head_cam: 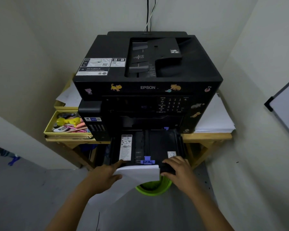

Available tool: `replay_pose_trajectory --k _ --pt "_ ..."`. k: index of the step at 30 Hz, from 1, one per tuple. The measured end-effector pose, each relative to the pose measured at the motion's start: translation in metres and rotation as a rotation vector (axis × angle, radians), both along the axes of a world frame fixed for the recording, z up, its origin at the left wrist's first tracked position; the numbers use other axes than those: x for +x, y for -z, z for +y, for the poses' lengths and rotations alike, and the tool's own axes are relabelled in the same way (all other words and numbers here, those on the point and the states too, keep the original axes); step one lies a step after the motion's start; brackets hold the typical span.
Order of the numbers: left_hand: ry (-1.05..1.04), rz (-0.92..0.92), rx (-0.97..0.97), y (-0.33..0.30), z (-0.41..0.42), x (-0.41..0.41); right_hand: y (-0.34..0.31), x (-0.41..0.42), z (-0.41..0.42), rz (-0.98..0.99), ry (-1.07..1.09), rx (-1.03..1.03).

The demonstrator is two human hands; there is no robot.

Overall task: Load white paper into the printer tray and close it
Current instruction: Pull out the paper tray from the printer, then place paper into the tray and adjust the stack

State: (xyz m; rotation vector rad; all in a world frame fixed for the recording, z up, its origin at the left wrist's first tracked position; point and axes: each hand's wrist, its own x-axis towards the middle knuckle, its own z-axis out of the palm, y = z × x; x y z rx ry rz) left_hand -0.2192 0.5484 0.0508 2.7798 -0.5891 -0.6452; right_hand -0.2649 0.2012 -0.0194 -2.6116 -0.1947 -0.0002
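Observation:
A black Epson printer (147,75) stands on a wooden table. Its paper tray (158,144) is pulled out toward me and holds no paper; a blue paper guide (147,160) sits at its front. My left hand (105,175) grips a stack of white paper (137,177) by its left edge, the stack's front edge lying at the tray's front lip and its rear end drooping down. My right hand (178,170) clasps the front right edge of the tray, next to the paper.
A green bin (154,187) stands on the floor under the tray. A yellow box (67,124) with pens and small items lies left of the printer. A pile of white sheets (215,119) lies to its right. Walls close in on both sides.

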Motion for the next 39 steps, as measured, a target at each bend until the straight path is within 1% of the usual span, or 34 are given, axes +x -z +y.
replay_pose_trajectory --k 14,18,22,26,29,33,36,39 --pt "0.024 -0.007 0.011 0.001 0.002 -0.003 0.003 -0.003 -0.001 0.014 -0.005 0.015" --pt "0.020 0.048 0.003 -0.002 0.008 -0.004 -0.002 -0.002 0.000 0.036 0.008 0.014" --pt "-0.013 0.151 -0.042 -0.026 0.010 -0.014 -0.009 -0.003 -0.003 0.081 -0.002 0.023" --pt "-0.034 0.249 -0.093 -0.051 0.014 -0.025 -0.017 -0.004 -0.010 0.118 0.044 0.120" --pt "-0.101 0.332 -0.186 -0.074 0.016 -0.028 -0.037 -0.006 -0.011 0.135 0.083 0.199" --pt "-0.239 0.444 -0.340 -0.104 0.017 -0.029 -0.072 -0.004 -0.007 0.172 0.167 0.379" --pt "-0.318 0.456 -0.461 -0.133 0.011 -0.026 -0.103 0.000 -0.003 0.201 0.259 0.525" --pt "-0.432 0.444 -0.581 -0.158 0.003 -0.023 -0.135 0.002 0.005 0.212 0.372 0.743"
